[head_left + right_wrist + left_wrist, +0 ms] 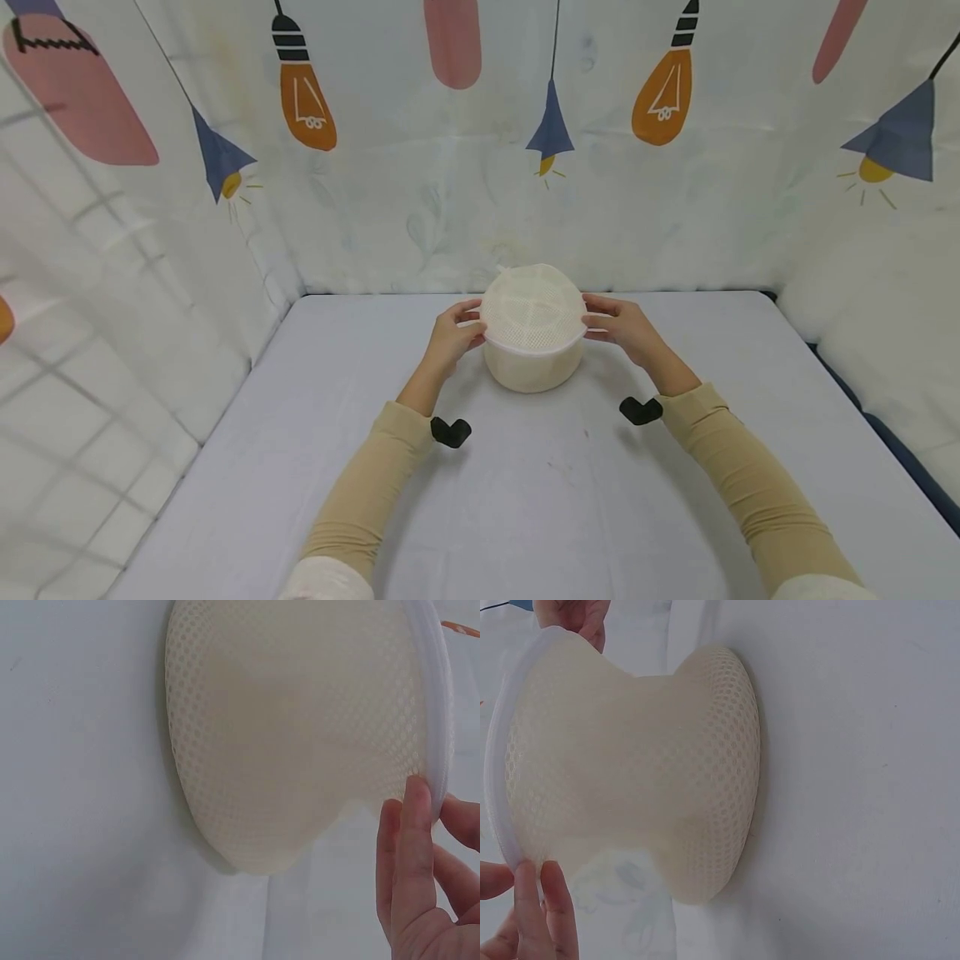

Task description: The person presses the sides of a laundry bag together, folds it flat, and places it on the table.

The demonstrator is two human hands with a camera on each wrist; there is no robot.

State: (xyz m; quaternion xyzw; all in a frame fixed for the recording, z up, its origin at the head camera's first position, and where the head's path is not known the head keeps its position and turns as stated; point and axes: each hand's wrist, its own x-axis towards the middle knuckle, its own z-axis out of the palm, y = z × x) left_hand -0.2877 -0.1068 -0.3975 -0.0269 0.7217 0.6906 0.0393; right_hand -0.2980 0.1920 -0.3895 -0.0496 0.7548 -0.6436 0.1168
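A cream mesh laundry bag (533, 312), round and drum-shaped, stands on the table with a white zip band (433, 697) around its upper edge. My left hand (455, 332) pinches that edge on the left side between thumb and fingers. On the opposite side, my right hand (621, 327) pinches the same edge. The left wrist view shows the bag's side (630, 757) sagging inward at the middle above a wider base. In the right wrist view the thumb and fingertips (417, 796) meet across the band. Whether anything lies inside the bag cannot be seen.
A white cloth covers the table (517, 517). Behind it hangs a pale curtain (450, 200) printed with bulbs and lamps, and more cloth closes in the left and right sides. Black pieces (451, 432) stick out by both wrists.
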